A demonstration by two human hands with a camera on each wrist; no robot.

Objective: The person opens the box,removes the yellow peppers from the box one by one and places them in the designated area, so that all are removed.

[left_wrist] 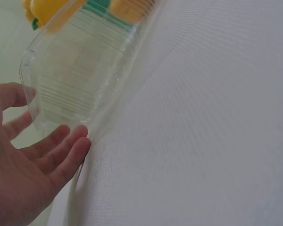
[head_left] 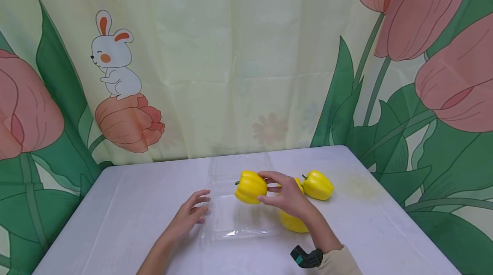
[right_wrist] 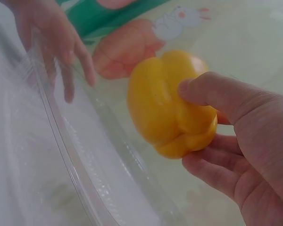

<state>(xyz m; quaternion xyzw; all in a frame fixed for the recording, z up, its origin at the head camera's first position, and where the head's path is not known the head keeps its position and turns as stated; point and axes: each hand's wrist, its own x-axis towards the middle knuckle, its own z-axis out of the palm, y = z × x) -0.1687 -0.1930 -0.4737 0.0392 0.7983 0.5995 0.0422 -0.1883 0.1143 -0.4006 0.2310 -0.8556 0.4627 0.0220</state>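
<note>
My right hand (head_left: 286,191) holds a yellow bell pepper (head_left: 251,187) by its blossom end, above a clear plastic container (head_left: 227,234). In the right wrist view, the thumb lies on one side of the pepper (right_wrist: 172,103) and the fingers on the other; its green stem is hidden there. At the container's left side, my left hand (head_left: 188,216) touches the clear wall with loosely spread fingers (left_wrist: 73,157), as the left wrist view shows. Right of the container sit more yellow peppers, one lying at the back (head_left: 317,185) and one at the front (head_left: 294,222), partly behind my right forearm.
A white cloth covers the table (head_left: 135,206). The container's raised clear lid (head_left: 239,166) stands toward the back. Behind the table hangs a curtain (head_left: 200,74) printed with tulips and a rabbit. A dark band sits at my right wrist.
</note>
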